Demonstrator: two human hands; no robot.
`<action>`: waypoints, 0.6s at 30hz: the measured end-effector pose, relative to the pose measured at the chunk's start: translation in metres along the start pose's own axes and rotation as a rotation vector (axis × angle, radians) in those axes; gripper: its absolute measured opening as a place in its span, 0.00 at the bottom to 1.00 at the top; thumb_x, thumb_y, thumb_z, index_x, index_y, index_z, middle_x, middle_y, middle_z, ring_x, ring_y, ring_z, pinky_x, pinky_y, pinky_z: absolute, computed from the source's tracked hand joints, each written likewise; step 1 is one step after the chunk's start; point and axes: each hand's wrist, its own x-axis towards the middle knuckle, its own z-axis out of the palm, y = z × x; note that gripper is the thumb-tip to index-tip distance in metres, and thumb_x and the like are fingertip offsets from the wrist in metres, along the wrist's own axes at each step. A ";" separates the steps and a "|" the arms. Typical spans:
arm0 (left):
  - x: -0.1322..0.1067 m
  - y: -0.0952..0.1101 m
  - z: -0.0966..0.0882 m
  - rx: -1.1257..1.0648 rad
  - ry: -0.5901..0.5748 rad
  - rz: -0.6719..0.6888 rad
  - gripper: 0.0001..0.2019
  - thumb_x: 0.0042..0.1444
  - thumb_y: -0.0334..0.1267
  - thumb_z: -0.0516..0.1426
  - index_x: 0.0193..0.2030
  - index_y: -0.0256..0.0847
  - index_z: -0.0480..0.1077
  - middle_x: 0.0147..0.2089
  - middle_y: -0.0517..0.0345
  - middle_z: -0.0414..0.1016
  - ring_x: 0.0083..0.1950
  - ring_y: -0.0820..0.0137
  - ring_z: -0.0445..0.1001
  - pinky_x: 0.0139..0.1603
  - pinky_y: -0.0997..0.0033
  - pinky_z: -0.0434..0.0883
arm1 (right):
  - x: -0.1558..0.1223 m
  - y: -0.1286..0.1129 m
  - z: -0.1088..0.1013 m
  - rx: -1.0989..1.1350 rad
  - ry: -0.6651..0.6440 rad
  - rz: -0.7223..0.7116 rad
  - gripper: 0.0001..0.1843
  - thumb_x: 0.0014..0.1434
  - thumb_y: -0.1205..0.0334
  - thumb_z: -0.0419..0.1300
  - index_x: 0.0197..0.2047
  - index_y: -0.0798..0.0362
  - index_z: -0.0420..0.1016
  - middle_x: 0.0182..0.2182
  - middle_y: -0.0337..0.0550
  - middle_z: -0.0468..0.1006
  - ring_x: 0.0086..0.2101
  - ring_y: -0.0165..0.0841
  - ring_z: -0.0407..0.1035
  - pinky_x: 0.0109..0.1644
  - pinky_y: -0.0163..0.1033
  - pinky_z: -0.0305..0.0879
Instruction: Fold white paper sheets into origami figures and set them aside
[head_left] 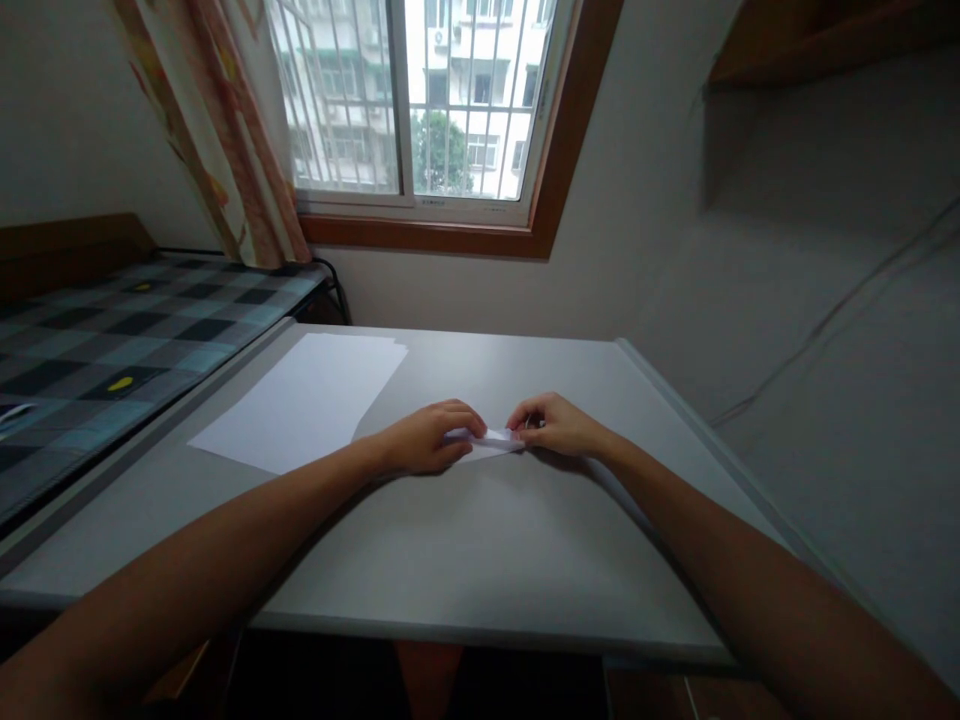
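Observation:
A small folded piece of white paper [495, 441] lies between my two hands over the middle of the white table [480, 560]. My left hand [431, 437] is closed on its left end, thumb in front and fingers behind. At the paper's right end, my right hand [559, 425] pinches it between thumb and fingertips. The left end is partly hidden under my left fingers, so the whole shape of the fold cannot be made out.
Loose sheets of white paper [307, 400] lie stacked on the table's left side. A bed with a checked cover [150, 320] stands to the left. Behind the table are a barred window [465, 110] and a curtain [232, 140]; a cable [817, 325] runs along the right wall.

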 end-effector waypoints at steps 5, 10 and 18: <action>0.000 0.003 0.003 0.063 -0.053 0.010 0.16 0.55 0.27 0.51 0.50 0.40 0.66 0.48 0.50 0.73 0.52 0.64 0.69 0.54 0.61 0.66 | -0.004 -0.002 -0.005 -0.037 -0.068 -0.130 0.12 0.50 0.63 0.60 0.36 0.58 0.80 0.30 0.44 0.78 0.30 0.30 0.67 0.34 0.34 0.60; 0.000 0.005 0.004 0.107 -0.084 0.033 0.18 0.52 0.26 0.51 0.50 0.42 0.65 0.52 0.51 0.72 0.54 0.64 0.68 0.57 0.59 0.64 | -0.004 0.000 -0.003 -0.069 -0.076 -0.199 0.12 0.51 0.66 0.58 0.37 0.56 0.81 0.32 0.45 0.78 0.31 0.30 0.67 0.36 0.34 0.61; 0.001 0.012 0.003 0.156 -0.122 0.000 0.24 0.51 0.25 0.50 0.57 0.41 0.62 0.53 0.49 0.71 0.56 0.62 0.67 0.57 0.58 0.63 | -0.004 -0.002 0.002 -0.079 -0.056 -0.174 0.10 0.52 0.68 0.59 0.35 0.54 0.81 0.32 0.44 0.77 0.30 0.30 0.67 0.34 0.34 0.61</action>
